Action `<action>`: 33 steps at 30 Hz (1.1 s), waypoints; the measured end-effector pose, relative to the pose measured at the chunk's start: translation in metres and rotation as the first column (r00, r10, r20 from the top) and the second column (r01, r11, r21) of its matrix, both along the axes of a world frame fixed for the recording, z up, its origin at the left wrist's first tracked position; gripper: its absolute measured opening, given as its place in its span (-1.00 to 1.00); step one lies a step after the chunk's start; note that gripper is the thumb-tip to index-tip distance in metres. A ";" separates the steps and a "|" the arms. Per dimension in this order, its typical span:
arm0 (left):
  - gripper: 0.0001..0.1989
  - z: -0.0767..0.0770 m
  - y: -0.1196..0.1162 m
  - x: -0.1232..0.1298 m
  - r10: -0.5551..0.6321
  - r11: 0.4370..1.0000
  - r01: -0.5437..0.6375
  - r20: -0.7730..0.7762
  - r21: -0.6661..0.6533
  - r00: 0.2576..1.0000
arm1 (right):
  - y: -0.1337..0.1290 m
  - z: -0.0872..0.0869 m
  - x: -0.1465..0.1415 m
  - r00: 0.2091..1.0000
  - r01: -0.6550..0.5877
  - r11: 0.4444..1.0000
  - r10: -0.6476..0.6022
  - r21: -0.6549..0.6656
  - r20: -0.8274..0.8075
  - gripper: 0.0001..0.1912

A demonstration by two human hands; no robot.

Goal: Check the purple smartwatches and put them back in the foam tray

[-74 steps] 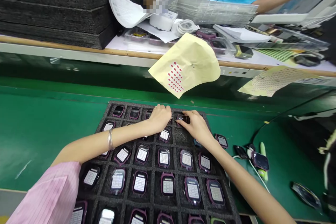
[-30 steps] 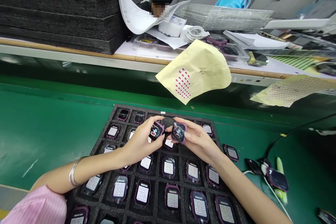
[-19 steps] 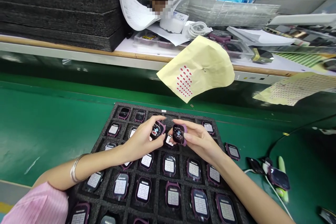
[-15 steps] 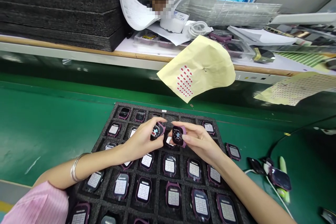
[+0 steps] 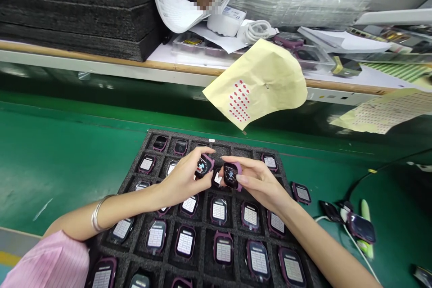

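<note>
My left hand (image 5: 189, 173) grips a purple smartwatch (image 5: 203, 165) with a lit watch face, fingers along its top and thumb below. Close beside it, my right hand (image 5: 254, 177) pinches a second purple smartwatch (image 5: 231, 175), its dark screen showing a lit dial and the thumb on its right edge. Both are held above a black foam tray (image 5: 204, 229) divided into compartments. Several smartwatches lie in the tray, many with white list screens, such as one smartwatch (image 5: 185, 241) near the middle. My hands cover part of the upper rows.
Right of the tray lie a loose smartwatch (image 5: 301, 193) and another smartwatch (image 5: 361, 228) by a white cable. Beyond, a shelf holds stacked black foam (image 5: 74, 13), papers, a white box (image 5: 226, 21) and a coiled cable (image 5: 258, 31). A yellow sheet (image 5: 259, 85) hangs over its edge.
The view has shifted slightly. Both hands keep their watches in nearly the same place above the tray.
</note>
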State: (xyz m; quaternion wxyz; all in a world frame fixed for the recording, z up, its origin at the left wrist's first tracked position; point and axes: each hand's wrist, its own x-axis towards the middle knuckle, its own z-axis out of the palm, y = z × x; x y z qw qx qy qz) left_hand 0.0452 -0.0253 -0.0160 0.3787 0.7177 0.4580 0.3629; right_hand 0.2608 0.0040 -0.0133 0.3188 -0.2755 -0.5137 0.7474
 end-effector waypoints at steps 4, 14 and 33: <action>-0.67 0.001 0.000 0.000 -0.019 0.999 0.019 0.010 -0.041 1.000 | 0.000 -0.001 -0.001 0.999 0.023 1.000 -0.023 0.003 0.024 -0.65; -0.66 0.003 0.001 0.000 -0.004 0.999 0.005 0.025 -0.033 1.000 | 0.000 -0.001 0.001 0.998 0.047 0.999 -0.048 0.026 0.048 -0.63; -0.65 0.010 -0.002 -0.003 0.024 1.000 -0.023 0.072 -0.017 0.997 | -0.003 0.009 0.003 0.996 0.070 0.995 -0.074 0.065 0.056 -0.61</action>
